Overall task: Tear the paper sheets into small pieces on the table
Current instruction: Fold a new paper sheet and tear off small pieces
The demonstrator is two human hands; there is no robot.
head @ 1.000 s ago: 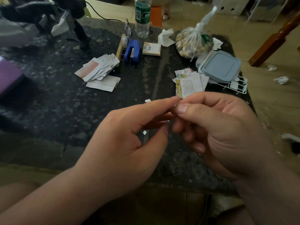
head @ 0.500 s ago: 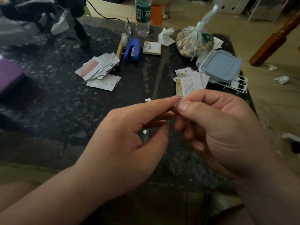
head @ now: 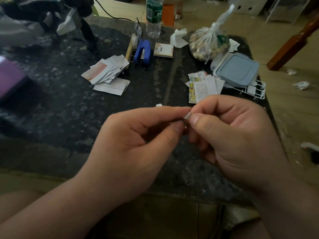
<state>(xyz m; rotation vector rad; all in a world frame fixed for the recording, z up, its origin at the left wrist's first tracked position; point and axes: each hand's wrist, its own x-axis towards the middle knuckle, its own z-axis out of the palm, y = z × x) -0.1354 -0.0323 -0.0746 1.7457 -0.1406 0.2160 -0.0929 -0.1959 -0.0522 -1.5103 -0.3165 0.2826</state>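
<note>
Both hands raised over the near part of the table (head: 69, 104), fingertips meeting; paper scrap (head: 187, 116) sits right at that junction, above the table, not resting on it; left hand (head: 131, 145) pinches it between forefinger and thumb from the left; right hand (head: 233, 140) pinches it thumb against curled forefinger from the right; only a small white corner shows between the tips, rest covered, so can't tell its shape or whether it's torn partway.

Loose white bit (head: 159, 105) lies on the table just beyond my left forefinger; printed pieces stack (head: 204, 87) just beyond my right knuckles, beside the blue-lidded container (head: 236, 69); fanned pile of pieces (head: 107, 70) further off to the left, near the blue stapler (head: 143, 51).

Right hand's lower fingers curl under the palm, tips hidden; left hand's other fingers mostly hidden behind the forefinger; far-left clutter blurred, can't identify; purple object (head: 8, 76) cut by the frame edge; bottle (head: 154, 18) top cut off.
</note>
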